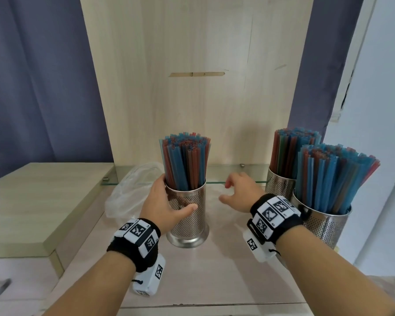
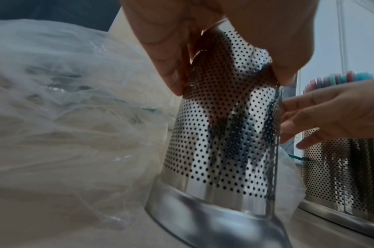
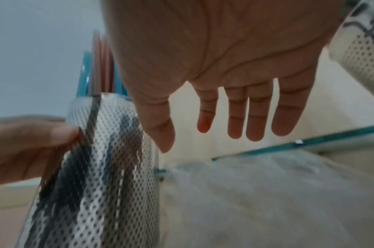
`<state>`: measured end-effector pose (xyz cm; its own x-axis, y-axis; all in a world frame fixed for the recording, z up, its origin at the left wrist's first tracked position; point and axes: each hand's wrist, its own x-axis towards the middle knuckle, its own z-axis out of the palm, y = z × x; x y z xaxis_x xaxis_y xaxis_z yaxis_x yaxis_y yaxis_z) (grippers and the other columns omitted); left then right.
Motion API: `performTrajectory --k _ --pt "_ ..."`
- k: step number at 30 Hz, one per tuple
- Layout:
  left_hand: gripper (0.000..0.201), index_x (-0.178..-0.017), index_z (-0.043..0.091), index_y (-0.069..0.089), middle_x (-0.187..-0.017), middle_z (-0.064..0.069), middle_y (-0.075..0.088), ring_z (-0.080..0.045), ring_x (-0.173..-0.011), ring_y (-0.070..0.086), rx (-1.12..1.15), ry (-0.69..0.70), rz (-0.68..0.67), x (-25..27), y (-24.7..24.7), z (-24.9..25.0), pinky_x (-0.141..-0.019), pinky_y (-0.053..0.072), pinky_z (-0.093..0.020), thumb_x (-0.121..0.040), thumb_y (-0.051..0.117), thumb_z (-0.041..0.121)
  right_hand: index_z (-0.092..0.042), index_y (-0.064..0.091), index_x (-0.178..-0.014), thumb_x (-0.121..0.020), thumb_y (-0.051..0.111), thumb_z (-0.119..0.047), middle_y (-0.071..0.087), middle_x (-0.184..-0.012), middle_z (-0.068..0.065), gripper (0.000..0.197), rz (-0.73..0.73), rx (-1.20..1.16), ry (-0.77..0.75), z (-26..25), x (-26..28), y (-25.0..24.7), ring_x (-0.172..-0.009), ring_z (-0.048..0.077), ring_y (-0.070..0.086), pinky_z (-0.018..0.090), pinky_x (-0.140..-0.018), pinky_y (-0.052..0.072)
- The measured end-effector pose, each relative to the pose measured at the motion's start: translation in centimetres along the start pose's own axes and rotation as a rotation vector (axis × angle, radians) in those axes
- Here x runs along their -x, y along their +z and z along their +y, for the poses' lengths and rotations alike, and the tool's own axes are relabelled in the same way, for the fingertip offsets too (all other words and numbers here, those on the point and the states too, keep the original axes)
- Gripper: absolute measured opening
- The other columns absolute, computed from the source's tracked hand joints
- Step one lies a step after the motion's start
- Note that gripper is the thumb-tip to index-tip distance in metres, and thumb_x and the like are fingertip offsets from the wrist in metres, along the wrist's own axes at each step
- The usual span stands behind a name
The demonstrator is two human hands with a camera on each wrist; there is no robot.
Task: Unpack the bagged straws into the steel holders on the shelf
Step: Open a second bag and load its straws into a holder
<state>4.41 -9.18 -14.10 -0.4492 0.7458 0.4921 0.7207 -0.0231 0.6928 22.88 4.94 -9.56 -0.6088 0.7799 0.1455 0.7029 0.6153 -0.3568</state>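
**Left hand grips centre holder, right hand free**

Left hand (image 1: 163, 201) wraps the perforated steel holder (image 1: 188, 215) at 6 o'clock centre of the table (image 1: 214, 270), thumb on the front wall, fingers round the far side; holder upright, packed with red and blue straws (image 1: 185, 160); right hand (image 1: 240, 192) at 3 o'clock of that holder, fingers spread and relaxed, holding nothing, apart from the steel wall; 2 more filled holders at 3 o'clock by the right edge, near one (image 1: 324, 222) just in front of far one (image 1: 278, 185); crumpled clear plastic bag (image 1: 132, 190) at 9 o'clock of the gripped holder, just beside it; glass shelf (image 1: 228, 176) behind at 12 o'clock.
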Motion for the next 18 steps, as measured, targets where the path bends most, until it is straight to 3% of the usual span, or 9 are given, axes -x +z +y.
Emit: performTrajectory --k 3,6,10,15,18 --pt "0.093 -0.138 0.024 0.038 -0.126 0.01 0.051 -0.003 -0.109 0.053 0.005 -0.01 -0.007 0.0 -0.1 0.4 -0.088 0.043 -0.012 -0.062 0.088 0.045 -0.025 0.033 -0.144 -0.08 0.076 -0.042 0.042 -0.145 0.005 0.079 -0.174 -0.041 0.006 0.3 -0.8 2.2 -0.128 0.025 0.047 0.039 -0.105 0.042" --pt "0.092 -0.137 0.022 0.038 -0.127 0.009 0.051 -0.003 -0.108 0.051 -0.02 -0.018 -0.022 0.0 -0.3 0.7 -0.084 0.038 -0.008 -0.063 0.088 0.044 -0.031 0.003 -0.156 -0.077 0.081 -0.04 0.037 -0.155 0.007 0.111 -0.274 -0.065 0.051 0.8 -0.9 4.1 -0.134 0.027 0.046 0.039 -0.108 0.04" --pt "0.092 -0.139 0.021 0.037 -0.127 0.011 0.049 -0.002 -0.11 0.048 -0.037 -0.026 -0.033 0.0 -0.5 0.9 -0.084 0.035 -0.007 -0.065 0.088 0.041 -0.034 0.003 -0.156 -0.08 0.076 -0.048 0.046 -0.149 0.007 0.107 -0.359 0.043 0.08 1.0 -0.3 4.5 -0.129 0.027 0.051 0.037 -0.104 0.043" --pt "0.09 -0.14 0.018 0.036 -0.126 0.012 0.048 -0.002 -0.109 0.047 -0.048 -0.042 -0.065 -0.2 -0.8 1.3 -0.081 0.034 -0.005 -0.068 0.087 0.039 -0.027 0.011 -0.157 -0.081 0.068 -0.06 0.038 -0.155 0.003 0.1 -0.465 0.109 0.078 0.2 3.4 3.5 -0.129 0.024 0.051 0.036 -0.102 0.046" --pt "0.09 -0.14 0.018 0.036 -0.132 0.007 0.053 -0.004 -0.11 0.049 -0.046 -0.053 -0.076 -0.6 -0.9 1.9 -0.091 0.04 -0.016 -0.068 0.087 0.038 -0.025 0.01 -0.157 -0.08 0.064 -0.067 0.037 -0.156 0.004 0.103 -0.516 0.143 0.035 -0.4 6.3 3.1 -0.136 0.023 0.043 0.036 -0.107 0.039"
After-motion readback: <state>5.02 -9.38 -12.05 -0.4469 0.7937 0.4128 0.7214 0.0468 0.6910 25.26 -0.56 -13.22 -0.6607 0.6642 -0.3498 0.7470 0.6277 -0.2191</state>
